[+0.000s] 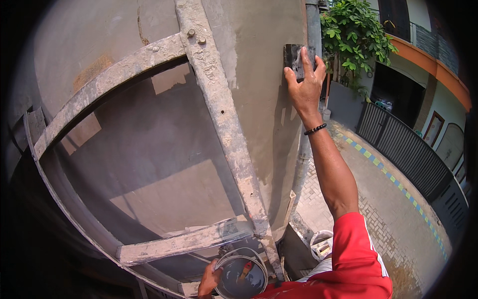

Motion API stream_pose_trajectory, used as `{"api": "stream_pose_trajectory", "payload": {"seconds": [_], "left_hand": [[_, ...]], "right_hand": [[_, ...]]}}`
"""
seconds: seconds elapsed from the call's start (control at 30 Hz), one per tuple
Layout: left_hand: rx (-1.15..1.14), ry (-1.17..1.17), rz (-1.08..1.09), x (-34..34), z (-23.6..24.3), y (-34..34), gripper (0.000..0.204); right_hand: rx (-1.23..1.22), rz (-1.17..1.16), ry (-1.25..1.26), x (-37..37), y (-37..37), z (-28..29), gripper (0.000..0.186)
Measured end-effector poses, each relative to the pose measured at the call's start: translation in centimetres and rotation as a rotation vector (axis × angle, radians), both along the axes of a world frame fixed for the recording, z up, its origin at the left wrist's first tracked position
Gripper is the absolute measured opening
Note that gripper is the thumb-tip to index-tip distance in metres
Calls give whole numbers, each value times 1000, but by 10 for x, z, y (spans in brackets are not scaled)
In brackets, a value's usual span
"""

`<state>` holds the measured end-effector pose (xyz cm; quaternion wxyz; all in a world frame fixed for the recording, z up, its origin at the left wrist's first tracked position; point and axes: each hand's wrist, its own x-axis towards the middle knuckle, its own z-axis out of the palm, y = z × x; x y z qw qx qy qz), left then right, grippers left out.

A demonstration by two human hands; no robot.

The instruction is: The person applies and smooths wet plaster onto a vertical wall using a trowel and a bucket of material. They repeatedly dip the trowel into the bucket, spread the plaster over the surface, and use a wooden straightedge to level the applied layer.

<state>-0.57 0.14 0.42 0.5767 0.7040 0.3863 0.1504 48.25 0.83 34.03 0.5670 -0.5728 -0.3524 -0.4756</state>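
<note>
The right hand has its fingers fanned over a dark float, holding it at the plastered wall's far right edge. Near me, the left hand is at the left rim of a bucket; I can't tell how firmly it grips. My worry: at full reach, the float could slip off the corner, and a knock against the scaffold frame could tip the bucket. The hand hides the float's back; the brush's bristles are unclear.
</note>
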Motion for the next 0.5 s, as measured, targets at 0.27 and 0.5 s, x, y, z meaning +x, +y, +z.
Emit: {"api": "stream_pose_trajectory", "payload": {"seconds": [0.27, 0.5], "left_hand": [[76, 65, -38, 5, 1, -1, 29], [95, 146, -38, -3, -4, -1, 28]], "right_hand": [[-284, 236, -116, -56, -22, -126, 72], [32, 17, -1, -19, 16, -23, 68]]}}
